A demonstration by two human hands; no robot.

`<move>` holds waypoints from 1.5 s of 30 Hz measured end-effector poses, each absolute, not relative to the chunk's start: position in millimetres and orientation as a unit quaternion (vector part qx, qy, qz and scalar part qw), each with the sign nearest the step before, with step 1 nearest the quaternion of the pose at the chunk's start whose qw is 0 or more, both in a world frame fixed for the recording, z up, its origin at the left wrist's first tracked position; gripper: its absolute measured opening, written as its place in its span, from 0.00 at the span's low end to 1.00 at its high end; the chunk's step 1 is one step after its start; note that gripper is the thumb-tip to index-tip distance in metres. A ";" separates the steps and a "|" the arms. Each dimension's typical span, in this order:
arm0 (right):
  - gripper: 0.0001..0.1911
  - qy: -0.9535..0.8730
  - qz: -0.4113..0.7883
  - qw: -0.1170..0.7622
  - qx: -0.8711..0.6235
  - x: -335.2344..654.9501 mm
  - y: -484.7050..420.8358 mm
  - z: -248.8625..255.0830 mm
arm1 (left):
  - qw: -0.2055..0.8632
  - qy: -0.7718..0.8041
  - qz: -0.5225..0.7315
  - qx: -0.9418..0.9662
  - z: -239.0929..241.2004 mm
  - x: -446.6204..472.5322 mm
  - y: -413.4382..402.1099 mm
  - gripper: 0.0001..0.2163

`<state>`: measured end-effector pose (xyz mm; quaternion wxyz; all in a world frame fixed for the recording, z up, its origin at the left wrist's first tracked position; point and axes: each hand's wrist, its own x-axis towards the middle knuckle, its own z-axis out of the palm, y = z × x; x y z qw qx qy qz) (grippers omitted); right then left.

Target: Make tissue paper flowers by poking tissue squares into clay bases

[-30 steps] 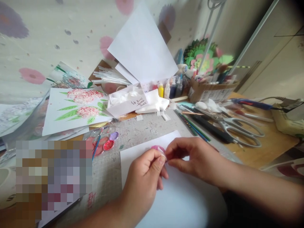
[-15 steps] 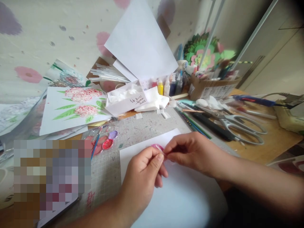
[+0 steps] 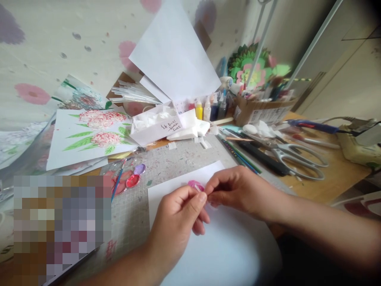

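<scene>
Left hand [image 3: 178, 220] pinching small pink piece [image 3: 195, 184] above white paper [image 3: 220, 254] | right hand [image 3: 238, 194] pinching its edge, contact partly hidden | risk: uneven pulling between hands might crease or tear it

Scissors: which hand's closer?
Right. In the head view, the right hand is below and left of the scissors; the left hand is farther left, with the right hand between it and them.
</scene>
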<state>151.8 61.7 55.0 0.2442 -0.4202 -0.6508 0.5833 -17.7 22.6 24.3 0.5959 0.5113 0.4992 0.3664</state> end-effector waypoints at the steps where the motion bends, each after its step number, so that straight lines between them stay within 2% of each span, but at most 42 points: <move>1: 0.02 -0.653 0.580 0.244 -0.421 151.8 60.8 54.4 | 0.594 0.503 0.361 0.514 24.4 -17.4 22.7 0.14; 11: 0.03 -0.671 0.568 0.230 -0.418 152.7 57.8 54.4 | 0.577 0.514 0.346 0.532 29.6 -11.8 25.1 0.11; 16: 0.04 -0.752 0.421 0.220 -0.457 150.4 52.9 58.7 | 0.555 0.509 0.356 0.554 31.8 -12.7 23.6 0.11; 21: 0.09 -0.824 0.315 0.232 -0.409 145.7 46.3 60.9 | 0.488 0.503 0.365 0.613 28.8 -14.9 20.0 0.10; 25: 0.06 -0.848 0.253 0.240 -0.400 142.5 43.6 58.2 | 0.440 0.493 0.357 0.660 23.8 -18.3 19.1 0.12; 35: 0.06 -0.845 0.240 0.247 -0.408 133.4 40.3 62.7 | 0.449 0.488 0.354 0.660 25.5 -22.2 16.7 0.17; 40: 0.04 -0.839 0.159 0.253 -0.455 130.3 37.6 62.2 | 0.395 0.493 0.362 0.685 32.4 -20.6 18.8 0.17; 45: 0.05 -0.862 0.082 0.249 -0.435 126.3 38.7 58.6 | 0.368 0.505 0.375 0.685 31.4 -21.4 20.6 0.17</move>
